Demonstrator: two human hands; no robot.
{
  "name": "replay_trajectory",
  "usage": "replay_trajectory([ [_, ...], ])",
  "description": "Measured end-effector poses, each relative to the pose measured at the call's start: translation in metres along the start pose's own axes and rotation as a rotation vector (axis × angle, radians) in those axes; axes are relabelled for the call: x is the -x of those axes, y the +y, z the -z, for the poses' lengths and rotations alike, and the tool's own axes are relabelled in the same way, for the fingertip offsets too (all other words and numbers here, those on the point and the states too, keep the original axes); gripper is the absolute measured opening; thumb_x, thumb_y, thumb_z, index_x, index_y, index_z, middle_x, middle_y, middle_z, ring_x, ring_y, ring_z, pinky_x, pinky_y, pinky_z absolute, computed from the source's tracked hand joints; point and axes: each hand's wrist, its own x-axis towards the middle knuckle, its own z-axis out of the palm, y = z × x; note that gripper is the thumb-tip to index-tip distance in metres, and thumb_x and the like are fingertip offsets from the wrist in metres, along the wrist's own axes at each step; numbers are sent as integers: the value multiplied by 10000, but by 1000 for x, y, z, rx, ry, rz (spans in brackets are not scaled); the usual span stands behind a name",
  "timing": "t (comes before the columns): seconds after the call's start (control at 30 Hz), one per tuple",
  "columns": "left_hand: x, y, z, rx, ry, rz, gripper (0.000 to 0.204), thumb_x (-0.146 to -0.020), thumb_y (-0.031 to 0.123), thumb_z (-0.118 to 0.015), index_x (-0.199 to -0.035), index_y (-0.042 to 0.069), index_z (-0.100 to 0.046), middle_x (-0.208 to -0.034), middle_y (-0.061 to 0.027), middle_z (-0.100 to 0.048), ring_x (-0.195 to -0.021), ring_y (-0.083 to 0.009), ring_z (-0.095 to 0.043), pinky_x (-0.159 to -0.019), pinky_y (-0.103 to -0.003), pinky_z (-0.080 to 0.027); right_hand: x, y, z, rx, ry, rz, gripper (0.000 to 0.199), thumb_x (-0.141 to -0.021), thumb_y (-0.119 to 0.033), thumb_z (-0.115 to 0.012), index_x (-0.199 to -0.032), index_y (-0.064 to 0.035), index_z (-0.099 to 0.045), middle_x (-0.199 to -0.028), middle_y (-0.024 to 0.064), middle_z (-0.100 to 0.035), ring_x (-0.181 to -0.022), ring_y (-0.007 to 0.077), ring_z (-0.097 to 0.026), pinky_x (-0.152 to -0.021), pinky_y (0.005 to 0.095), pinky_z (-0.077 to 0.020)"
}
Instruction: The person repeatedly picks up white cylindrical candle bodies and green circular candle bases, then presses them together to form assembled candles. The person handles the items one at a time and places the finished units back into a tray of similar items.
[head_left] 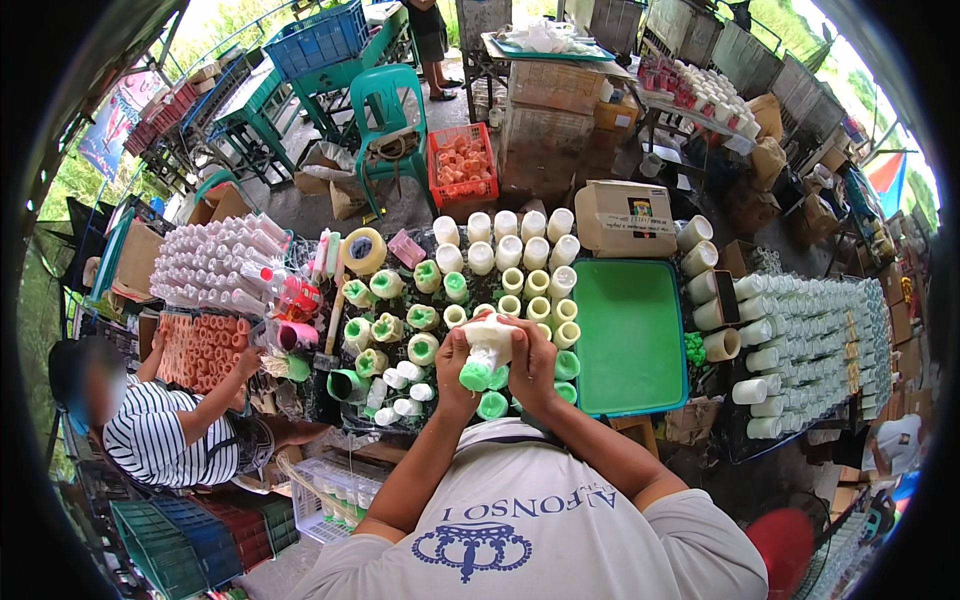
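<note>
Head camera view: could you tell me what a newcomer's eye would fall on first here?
Probably the white bottle with a green cap, gripped in the middle by the left hand and right hand. Right of it lies a bright green tray. At far left, a person in a striped shirt reaches toward a tray of orange caps.

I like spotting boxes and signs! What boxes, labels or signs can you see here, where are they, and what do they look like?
Cardboard box: behind the green tray, tan, with a small colourful label on its front.
Banner: far left by the railing, hanging, blue and pink.
Brown cartons: far right, near the rack of white and red bottles.
Tape roll: left of the white bottles, round, yellowish.
</note>
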Motion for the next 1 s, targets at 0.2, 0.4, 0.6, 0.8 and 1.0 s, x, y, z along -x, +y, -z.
replay_trajectory([
  [0.2,3,10,-6,87,-34,62,539,-1087,438,-506,-1341,-26,-608,-1261,-143,-688,-1111,-222,-687,-991,-387,-554,3,1,-5,-72,13,22,347,-1129,-255,-465,-1209,12,-672,-1120,137,-729,-965,149,-660,-847,300,-527],
  [0.4,1,9,-3,50,-12,81,538,-1064,433,-561,-1311,-41,-623,-1184,-132,-717,-1019,-196,-719,-897,-344,-595,6,-5,-3,-248,-15,-127,343,-1133,-242,-452,-1223,24,-650,-1129,132,-716,-1017,148,-647,-883,301,-522],
  [0.6,-1,-3,6,-47,70,20,464,-1069,410,-568,-1256,-4,-659,-1122,-104,-731,-964,-174,-715,-862,-327,-590,5,-5,-7,-359,-13,-148,343,-1138,-244,-441,-1185,27,-646,-1092,103,-715,-979,127,-632,-887,285,-510],
  [0.8,1,2,-3,-60,109,24,383,-1087,381,-546,-1141,22,-665,-1026,-70,-712,-900,-143,-688,-804,-307,-578,7,5,-7,-414,-47,-222,346,-1141,-281,-440,-1150,-11,-655,-1027,47,-692,-913,86,-610,-833,262,-512],
  [1.0,-1,-8,0,-68,206,-25,373,-1117,347,-491,-972,28,-619,-905,-53,-675,-755,-101,-642,-700,-258,-554,10,12,-7,-338,-72,-282,355,-1140,-300,-444,-1104,-13,-651,-938,26,-680,-812,69,-598,-740,250,-513],
])
